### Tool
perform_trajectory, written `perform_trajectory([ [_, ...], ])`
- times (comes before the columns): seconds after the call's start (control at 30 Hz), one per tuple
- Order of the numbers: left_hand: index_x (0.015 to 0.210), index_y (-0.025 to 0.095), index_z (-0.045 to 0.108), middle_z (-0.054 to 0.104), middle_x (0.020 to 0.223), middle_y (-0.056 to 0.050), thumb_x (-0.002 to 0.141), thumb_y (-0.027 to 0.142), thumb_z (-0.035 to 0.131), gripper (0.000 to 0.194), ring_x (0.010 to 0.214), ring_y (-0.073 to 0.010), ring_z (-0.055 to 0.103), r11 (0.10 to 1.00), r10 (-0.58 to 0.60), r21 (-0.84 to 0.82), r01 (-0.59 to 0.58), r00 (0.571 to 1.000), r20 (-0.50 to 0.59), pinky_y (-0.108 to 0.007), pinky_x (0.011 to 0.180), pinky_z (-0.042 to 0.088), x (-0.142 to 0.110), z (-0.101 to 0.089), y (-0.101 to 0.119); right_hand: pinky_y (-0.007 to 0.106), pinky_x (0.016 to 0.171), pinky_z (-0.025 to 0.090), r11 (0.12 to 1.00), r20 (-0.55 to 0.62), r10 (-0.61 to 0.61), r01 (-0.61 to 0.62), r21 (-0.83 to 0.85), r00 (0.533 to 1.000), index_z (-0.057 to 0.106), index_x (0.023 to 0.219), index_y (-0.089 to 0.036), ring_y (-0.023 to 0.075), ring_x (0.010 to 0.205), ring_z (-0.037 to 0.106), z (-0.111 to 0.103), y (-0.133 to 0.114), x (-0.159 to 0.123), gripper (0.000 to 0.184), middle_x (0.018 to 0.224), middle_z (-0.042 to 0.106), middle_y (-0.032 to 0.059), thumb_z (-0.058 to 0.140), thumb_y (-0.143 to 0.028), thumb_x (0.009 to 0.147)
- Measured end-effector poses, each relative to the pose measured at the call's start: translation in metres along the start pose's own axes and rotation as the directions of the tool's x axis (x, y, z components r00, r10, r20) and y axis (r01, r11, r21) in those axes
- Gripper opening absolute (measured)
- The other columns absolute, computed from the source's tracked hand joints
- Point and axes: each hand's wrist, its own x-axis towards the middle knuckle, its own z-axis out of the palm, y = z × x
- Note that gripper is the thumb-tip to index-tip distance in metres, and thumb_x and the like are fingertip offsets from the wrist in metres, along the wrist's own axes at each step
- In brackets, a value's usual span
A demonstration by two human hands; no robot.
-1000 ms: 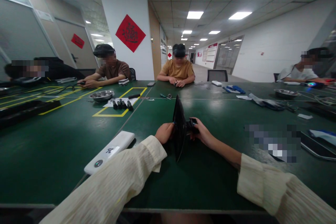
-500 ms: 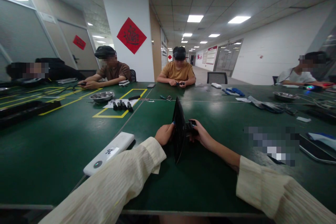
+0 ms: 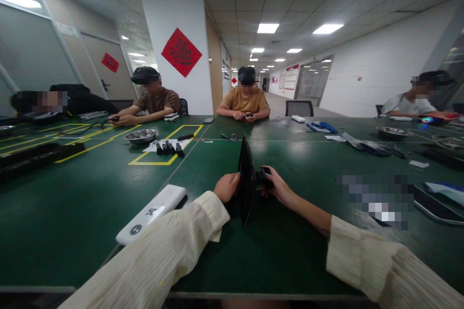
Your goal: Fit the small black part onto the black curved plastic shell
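A thin black panel (image 3: 247, 181) stands nearly upright over the green table, seen almost edge-on. A stubby black mount (image 3: 262, 178) sticks out from its right side. My right hand (image 3: 278, 188) is closed around this mount, thumb on top. On the other side, my left hand (image 3: 227, 187) is closed at the panel's left face, its fingertips mostly hidden. A tiny spot of blue shows by the left thumb; I cannot make out what it is. Left of my left forearm lies a white power bank (image 3: 154, 213) marked 26.
Several black cylindrical parts (image 3: 169, 147) stand on white paper inside a yellow taped frame, beside a metal bowl (image 3: 141, 135). Small pliers (image 3: 229, 136) lie beyond the panel. Gloves (image 3: 366, 146) and another bowl (image 3: 393, 133) are at right. Co-workers, one a person opposite (image 3: 244, 101), sit around the table.
The whole view has shifted very slightly, with the background a little lower. Both hands keep their hold at the black panel, which stays nearly the same.
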Motion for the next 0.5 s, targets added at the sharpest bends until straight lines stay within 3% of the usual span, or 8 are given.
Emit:
perform_trajectory([
  [0.23, 0.067, 0.016, 0.055, 0.051, 0.051, 0.000, 0.082, 0.035, 0.026, 0.038, 0.053, -0.0142, 0.049, 0.996, 0.065, 0.053, -0.067, 0.997, 0.041, -0.024, 0.052, 0.035, -0.0006, -0.0041, 0.0033, 0.023, 0.038, 0.038, 1.000, 0.006, -0.009, 0.009, -0.002, 1.000, 0.034, 0.116, -0.024, 0.0143, 0.043, 0.057, -0.0014, 0.0013, 0.0008, 0.044, 0.060, 0.057, -0.0047, 0.044, -0.036, 0.075],
  [0.5, 0.055, 0.017, 0.050, 0.049, 0.047, -0.001, 0.085, 0.054, 0.016, 0.058, 0.051, -0.0148, 0.048, 1.000, 0.003, 0.009, -0.004, 1.000, 0.013, -0.025, 0.050, 0.034, -0.0007, 0.0000, 0.0014, 0.022, 0.038, 0.038, 1.000, -0.021, 0.007, -0.007, -0.004, 1.000, 0.035, 0.114, -0.024, 0.0132, 0.042, 0.056, 0.0026, -0.0041, -0.0021, 0.044, 0.064, 0.059, -0.0037, 0.045, -0.033, 0.072],
])
